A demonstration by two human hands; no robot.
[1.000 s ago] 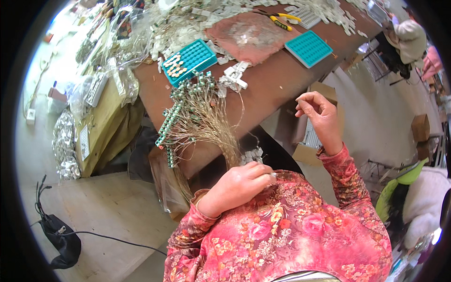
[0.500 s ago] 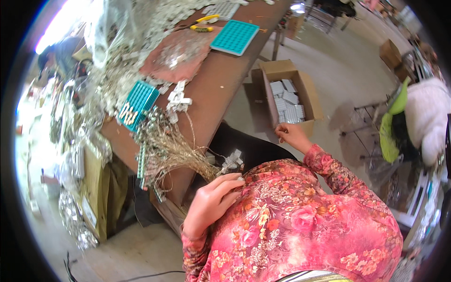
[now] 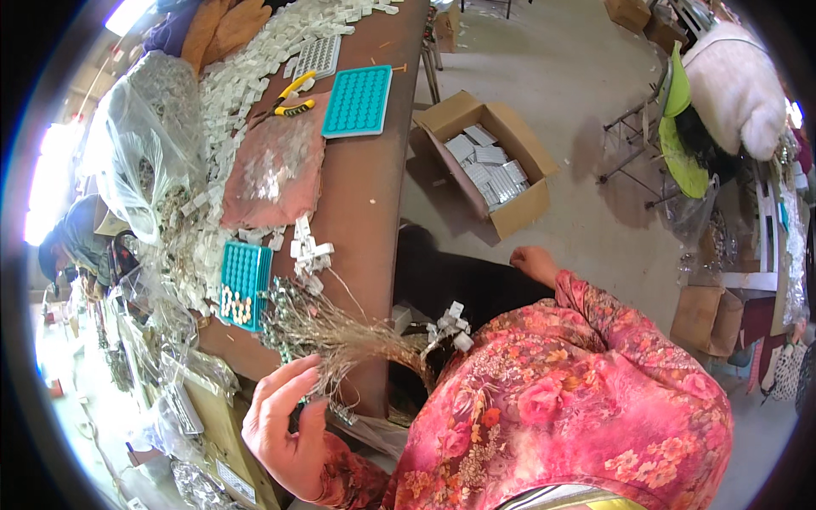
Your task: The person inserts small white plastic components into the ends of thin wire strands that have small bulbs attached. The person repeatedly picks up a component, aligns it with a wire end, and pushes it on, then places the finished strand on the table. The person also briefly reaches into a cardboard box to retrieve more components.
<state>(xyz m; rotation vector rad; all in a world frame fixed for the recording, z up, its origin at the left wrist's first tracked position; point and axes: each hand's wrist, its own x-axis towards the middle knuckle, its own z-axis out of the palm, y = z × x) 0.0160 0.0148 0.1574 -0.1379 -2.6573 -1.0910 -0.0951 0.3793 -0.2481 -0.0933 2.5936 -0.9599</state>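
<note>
My left hand [image 3: 289, 416] is raised by the table's near edge, fingers loosely bent and thumb apart, with nothing held. Just beyond its fingertips lies a bundle of thin tan wires [image 3: 365, 340], with small dark green ends on the table side. The bundle runs across the table edge to my lap, where white connector-like pieces [image 3: 450, 327] stick out. My right hand [image 3: 534, 262] rests by my dark-trousered leg, its fingers turned under and mostly hidden. Left of the wires, a teal tray stack [image 3: 240, 276] carries several small tan pieces. A white connector cluster [image 3: 308, 249] lies behind the bundle.
On the brown table [image 3: 361, 195] are a teal tray [image 3: 357, 100], yellow-handled pliers [image 3: 295, 108], a reddish cloth [image 3: 276, 161] and heaped white pieces [image 3: 223, 110]. An open carton [image 3: 518, 217] of pale blocks stands on the floor. A green chair [image 3: 680, 136] stands at right.
My left hand has moved left from my lap to beside the wires' green ends, its fingers rising. The view has turned. My right hand stays beside my leg.
</note>
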